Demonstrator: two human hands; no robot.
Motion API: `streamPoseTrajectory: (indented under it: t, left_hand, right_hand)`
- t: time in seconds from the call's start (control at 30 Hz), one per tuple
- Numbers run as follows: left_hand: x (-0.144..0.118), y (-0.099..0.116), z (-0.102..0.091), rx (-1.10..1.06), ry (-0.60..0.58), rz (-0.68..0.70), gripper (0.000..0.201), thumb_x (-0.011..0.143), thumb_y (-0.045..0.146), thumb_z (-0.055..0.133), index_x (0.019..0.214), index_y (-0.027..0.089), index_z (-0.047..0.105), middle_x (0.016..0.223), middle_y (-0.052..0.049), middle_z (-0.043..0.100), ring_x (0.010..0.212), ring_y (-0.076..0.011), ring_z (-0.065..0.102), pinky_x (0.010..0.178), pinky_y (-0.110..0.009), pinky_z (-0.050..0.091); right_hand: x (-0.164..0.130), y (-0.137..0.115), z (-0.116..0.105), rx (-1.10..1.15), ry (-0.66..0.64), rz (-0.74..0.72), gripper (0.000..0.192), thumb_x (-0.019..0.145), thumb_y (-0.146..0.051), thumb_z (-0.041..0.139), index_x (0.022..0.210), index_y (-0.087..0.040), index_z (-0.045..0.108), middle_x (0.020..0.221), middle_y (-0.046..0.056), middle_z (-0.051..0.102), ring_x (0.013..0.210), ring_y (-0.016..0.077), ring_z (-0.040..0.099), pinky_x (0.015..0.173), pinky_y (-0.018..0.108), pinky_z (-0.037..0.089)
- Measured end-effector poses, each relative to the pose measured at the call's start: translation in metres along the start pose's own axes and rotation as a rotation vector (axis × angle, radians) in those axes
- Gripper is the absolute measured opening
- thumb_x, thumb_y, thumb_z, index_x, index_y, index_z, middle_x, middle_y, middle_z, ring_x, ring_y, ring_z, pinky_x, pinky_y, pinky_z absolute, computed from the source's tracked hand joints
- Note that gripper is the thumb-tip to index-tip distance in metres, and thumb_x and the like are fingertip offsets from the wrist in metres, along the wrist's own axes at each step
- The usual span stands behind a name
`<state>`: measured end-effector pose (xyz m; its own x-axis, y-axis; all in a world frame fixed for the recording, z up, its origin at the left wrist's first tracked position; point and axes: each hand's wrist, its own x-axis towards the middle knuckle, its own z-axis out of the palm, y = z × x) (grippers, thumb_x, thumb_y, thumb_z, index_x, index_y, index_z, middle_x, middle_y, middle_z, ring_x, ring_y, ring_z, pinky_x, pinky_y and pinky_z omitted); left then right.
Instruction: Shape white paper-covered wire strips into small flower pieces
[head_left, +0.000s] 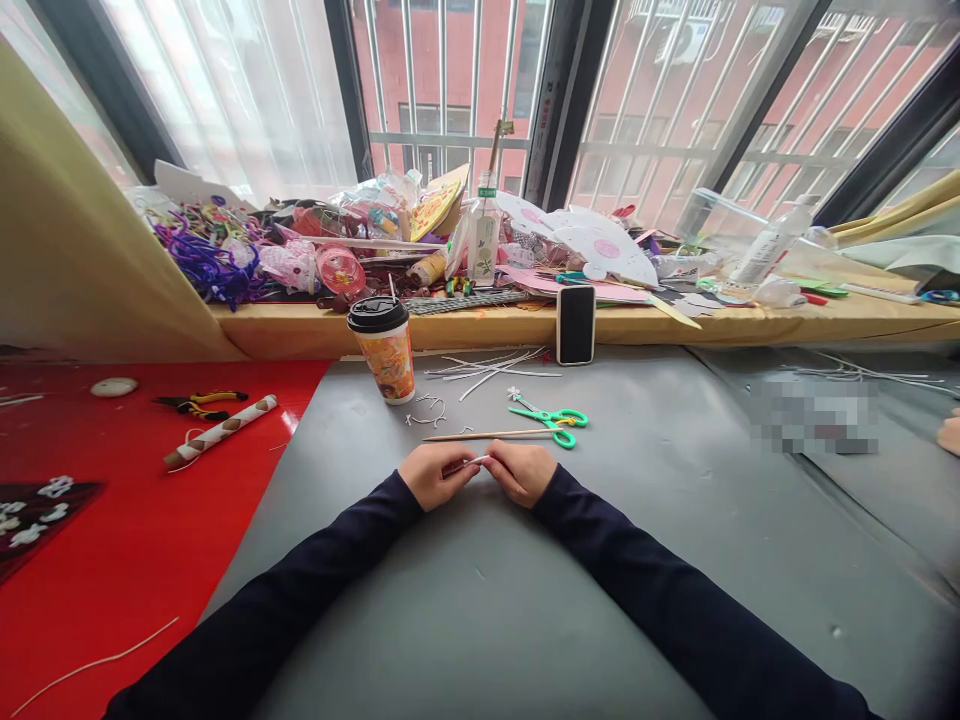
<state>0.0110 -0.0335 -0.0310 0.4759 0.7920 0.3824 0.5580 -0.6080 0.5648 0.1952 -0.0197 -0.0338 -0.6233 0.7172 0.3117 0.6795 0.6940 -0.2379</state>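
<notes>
Holding a short white wire piece between both hands, we log it as item one: its long axis runs left to right, level with the tabletop, bridging the small gap between the two grips. Left hand: fingers closed on the wire's left end, where something reddish shows at the fingertips. Right hand: fingers pinched together on the right end. Both hands rest on the grey surface, knuckles nearly touching; neither is nearer the piece than the other, since it sits in both.

Item two, wooden stick: just beyond the grips, lying parallel to the held wire. Item three, green scissors: beyond and slightly right of the right-hand grip, touching the stick's far end. Item four, bent wire scraps: beyond the left-hand grip. Item five, lidded paper cup: farther out, left of centre. Item six, loose white wire lengths: farther still, near an upright phone.

Not legible: how much wire is buried inside each fist, what the reddish bit is, and whether the wire is bent or wrapped there. Another person's hand is cut off at the far right edge; a patch beside it is blurred out.
</notes>
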Motion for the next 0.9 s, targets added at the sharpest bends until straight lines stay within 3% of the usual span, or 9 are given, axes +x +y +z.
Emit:
streamPoseTrajectory:
  t: [0.17, 0.3, 0.67, 0.9]
  left_hand:
    - [0.0012, 0.0015, -0.0025, -0.008, -0.053, -0.006, 0.028, 0.080, 0.034, 0.040, 0.086, 0.015, 0.060, 0.059, 0.001, 0.051, 0.051, -0.0069, 0.042, 0.050, -0.018, 0.035]
    - [0.0027, 0.0048, -0.0066, -0.057, 0.015, 0.001, 0.031, 0.084, 0.028, 0.031, 0.090, 0.014, 0.059, 0.067, -0.002, 0.055, 0.061, -0.0089, 0.048, 0.060, -0.020, 0.040]
    - [0.0026, 0.0013, -0.0026, -0.052, 0.049, 0.023, 0.028, 0.078, 0.033, 0.046, 0.082, 0.014, 0.065, 0.061, -0.002, 0.055, 0.054, -0.0076, 0.046, 0.054, -0.019, 0.039]
    - [0.0020, -0.0007, -0.0001, -0.064, 0.030, 0.016, 0.027, 0.078, 0.033, 0.047, 0.083, 0.015, 0.066, 0.063, -0.003, 0.056, 0.053, -0.0067, 0.046, 0.052, -0.018, 0.038]
  right_hand:
    - [0.0002, -0.0002, 0.0009, -0.030, -0.001, 0.011, 0.031, 0.088, -0.035, 0.021, 0.083, -0.018, 0.046, 0.069, 0.002, 0.058, 0.061, 0.0121, 0.053, 0.055, 0.021, 0.028]
    - [0.0006, 0.0001, 0.0012, -0.037, -0.018, 0.040, 0.031, 0.088, -0.033, 0.019, 0.083, -0.017, 0.045, 0.067, 0.003, 0.057, 0.061, 0.0128, 0.053, 0.054, 0.021, 0.029]
    - [-0.0005, -0.0030, -0.0028, 0.046, -0.026, -0.006, 0.026, 0.087, -0.030, 0.023, 0.091, -0.019, 0.046, 0.078, 0.003, 0.058, 0.071, 0.0129, 0.053, 0.060, 0.021, 0.032]
    - [0.0007, -0.0019, 0.0019, -0.025, -0.019, -0.027, 0.027, 0.087, -0.030, 0.022, 0.081, -0.018, 0.046, 0.070, 0.003, 0.055, 0.063, 0.0124, 0.050, 0.058, 0.022, 0.031]
